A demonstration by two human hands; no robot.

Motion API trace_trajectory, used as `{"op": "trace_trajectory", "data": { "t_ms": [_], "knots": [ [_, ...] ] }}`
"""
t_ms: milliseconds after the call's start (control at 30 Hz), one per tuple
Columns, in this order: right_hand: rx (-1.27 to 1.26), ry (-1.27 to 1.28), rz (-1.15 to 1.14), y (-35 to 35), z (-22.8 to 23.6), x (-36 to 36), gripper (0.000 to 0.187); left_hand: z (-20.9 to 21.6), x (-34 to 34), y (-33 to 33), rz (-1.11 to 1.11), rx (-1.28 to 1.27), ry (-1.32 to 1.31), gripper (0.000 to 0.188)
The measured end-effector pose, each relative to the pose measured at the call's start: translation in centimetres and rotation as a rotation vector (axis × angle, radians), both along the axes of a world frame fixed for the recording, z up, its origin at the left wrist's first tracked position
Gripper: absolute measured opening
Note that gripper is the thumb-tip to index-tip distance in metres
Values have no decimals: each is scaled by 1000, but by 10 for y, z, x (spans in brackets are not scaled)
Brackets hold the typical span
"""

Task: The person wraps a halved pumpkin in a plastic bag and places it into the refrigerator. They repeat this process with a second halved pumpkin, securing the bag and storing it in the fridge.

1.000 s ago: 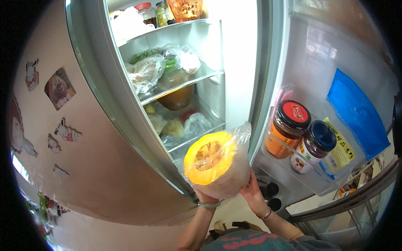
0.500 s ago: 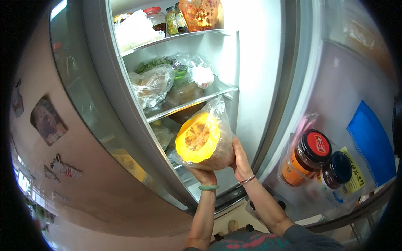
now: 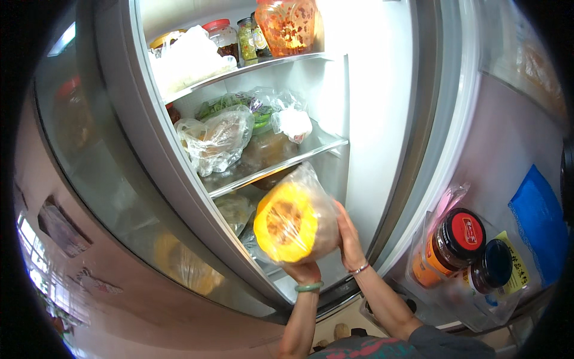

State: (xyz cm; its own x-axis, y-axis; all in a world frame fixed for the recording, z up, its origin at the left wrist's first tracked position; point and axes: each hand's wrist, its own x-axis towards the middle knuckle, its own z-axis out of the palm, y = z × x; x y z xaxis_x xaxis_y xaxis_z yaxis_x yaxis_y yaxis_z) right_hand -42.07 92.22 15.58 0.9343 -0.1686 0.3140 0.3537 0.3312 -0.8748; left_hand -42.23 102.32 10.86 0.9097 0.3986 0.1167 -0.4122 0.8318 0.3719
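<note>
Between both hands I hold a cut pumpkin (image 3: pixel 286 224) wrapped in a clear plastic bag, its orange flesh and stringy middle facing left and toward me. My left hand (image 3: pixel 304 273), with a green bangle at the wrist, supports it from below; the fingers are partly hidden under it. Against its right side presses my right hand (image 3: pixel 348 238), a thin silver bracelet on that wrist. The pumpkin is in front of the lower part of an open fridge, just below the middle glass shelf (image 3: pixel 281 169).
Bagged greens (image 3: pixel 230 106) and a knotted clear bag (image 3: pixel 218 140) lie on the middle shelf. Jars, a white bag (image 3: pixel 191 60) and a large red-orange container (image 3: pixel 289 27) fill the top shelf. The open door (image 3: pixel 460 149) at right holds lidded jars (image 3: pixel 457 239) and a blue packet (image 3: pixel 541 224).
My view has shifted, so the fridge sits a little lower in it. The pumpkin and both hands appear slightly lower and further right, still held together.
</note>
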Motion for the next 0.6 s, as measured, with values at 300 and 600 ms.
{"op": "trace_trajectory", "data": {
  "t_ms": [300, 600],
  "knots": [
    [294, -155, -28, 2, 13, -52, 54, -23, -43, -10, -138, 209, -53, 69],
    [314, -218, -51, -11, -31, -38, 48, 3, -55, -5, -138, 266, 264, 43]
  ]
}}
